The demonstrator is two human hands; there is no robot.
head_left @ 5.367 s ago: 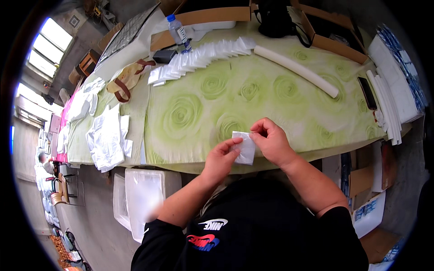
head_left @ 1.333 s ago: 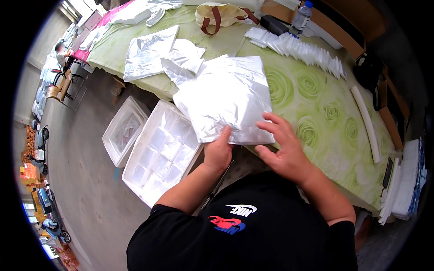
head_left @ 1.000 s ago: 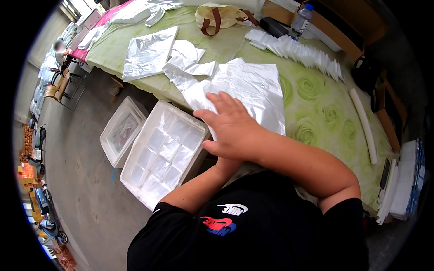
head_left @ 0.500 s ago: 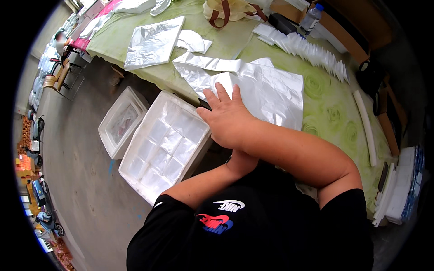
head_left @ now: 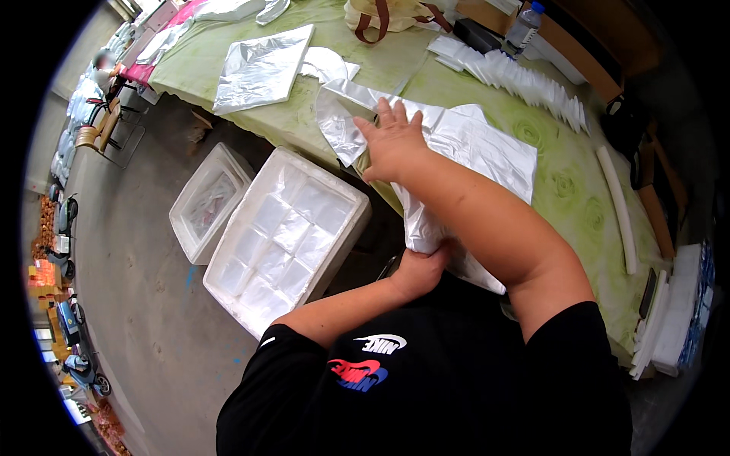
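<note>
A shiny white plastic bag [head_left: 483, 163] lies wrinkled over the near edge of the table, part of it hanging down toward my body. My right hand [head_left: 394, 143] rests on its left part, palm down, fingers spread. Lower down, my left hand [head_left: 423, 271] is closed on the bag's hanging edge, beneath my right forearm. Left of both hands stands a white foam box [head_left: 220, 277] holding several clear, square plastic packs [head_left: 293, 232] laid in rows.
A smaller white bin [head_left: 182, 228] stands on the floor beside the foam box. On the green tablecloth [head_left: 547, 178] are a flat stack of white bags [head_left: 262, 68], a row of folded white packets [head_left: 517, 83], a blue-capped bottle [head_left: 525, 30] and a cloth tote [head_left: 391, 17].
The bag has shifted right and its near part now hangs over the table edge. My right hand has moved up and slightly right; my left hand has come out from under the right wrist.
</note>
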